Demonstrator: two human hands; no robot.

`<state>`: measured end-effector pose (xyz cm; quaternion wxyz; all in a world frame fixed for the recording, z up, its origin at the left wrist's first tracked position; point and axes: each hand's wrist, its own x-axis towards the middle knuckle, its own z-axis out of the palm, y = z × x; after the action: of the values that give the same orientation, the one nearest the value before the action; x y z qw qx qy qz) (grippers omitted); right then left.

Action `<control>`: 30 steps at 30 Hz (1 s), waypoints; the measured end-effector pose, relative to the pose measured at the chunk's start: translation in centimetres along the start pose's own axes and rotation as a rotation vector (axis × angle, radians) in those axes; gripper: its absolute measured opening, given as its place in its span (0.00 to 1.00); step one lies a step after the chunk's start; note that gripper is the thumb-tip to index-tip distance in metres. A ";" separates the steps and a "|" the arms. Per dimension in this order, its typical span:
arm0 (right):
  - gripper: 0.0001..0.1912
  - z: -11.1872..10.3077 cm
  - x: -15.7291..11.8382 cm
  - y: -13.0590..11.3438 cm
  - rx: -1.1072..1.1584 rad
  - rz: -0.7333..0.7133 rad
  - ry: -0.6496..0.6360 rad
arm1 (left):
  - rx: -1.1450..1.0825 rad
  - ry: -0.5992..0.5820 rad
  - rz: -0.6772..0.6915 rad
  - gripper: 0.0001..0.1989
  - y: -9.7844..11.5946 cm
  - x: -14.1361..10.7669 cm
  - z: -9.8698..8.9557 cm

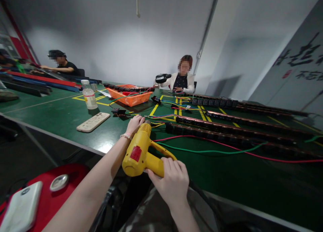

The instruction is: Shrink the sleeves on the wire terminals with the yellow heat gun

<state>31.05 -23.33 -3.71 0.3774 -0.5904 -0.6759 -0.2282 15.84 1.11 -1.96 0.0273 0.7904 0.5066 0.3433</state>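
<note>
One yellow heat gun (141, 151), gripped at its handle by the right hand (171, 181), nozzle pointing away toward a bundle of coloured wires (161, 117). The left hand (135, 123), fingers curled down beside the nozzle, rests on the green table (227, 178); what it pinches cannot be told. Ahead of the right hand lie four long dark power strips (239, 124). Left of the left hand: one remote control (93, 121), one bottle (89, 94). Beyond it: one orange basket (130, 97). Two people sit across. The table edge runs just under both wrists; bare green surface lies right of the right hand.
</note>
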 end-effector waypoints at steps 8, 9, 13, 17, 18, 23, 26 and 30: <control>0.25 -0.4 0.0 0.8 0.019 -0.016 -0.007 | -0.022 0.031 0.037 0.16 0.2 -0.2 -0.1; 0.25 -0.5 0.0 1.0 0.021 -0.015 -0.008 | -0.017 0.038 0.040 0.16 0.2 -0.3 -0.2; 0.24 -1.0 0.0 2.2 0.005 -0.019 -0.008 | -0.004 0.063 0.036 0.16 0.5 -0.5 -0.3; 0.22 -1.7 0.1 3.6 -0.035 -0.047 -0.019 | -0.025 0.083 0.051 0.16 0.8 -0.6 -0.4; 0.22 -1.9 0.2 3.9 -0.046 -0.050 -0.020 | -0.029 0.085 0.053 0.16 0.8 -0.7 -0.5; 0.24 -2.5 0.1 5.3 -0.111 -0.048 0.014 | -0.030 0.075 0.049 0.16 1.0 -0.7 -0.5; 0.24 -2.8 0.0 5.9 -0.157 -0.036 0.028 | -0.048 0.057 0.051 0.16 0.8 -0.7 -0.4; 0.22 -3.0 -0.1 6.2 -0.183 -0.036 0.031 | -0.132 -0.014 0.080 0.14 0.2 -0.5 0.0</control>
<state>37.76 -24.45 -2.76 0.3282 -0.6065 -0.6570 -0.3047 15.87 0.59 -2.16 0.0688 0.8090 0.4505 0.3713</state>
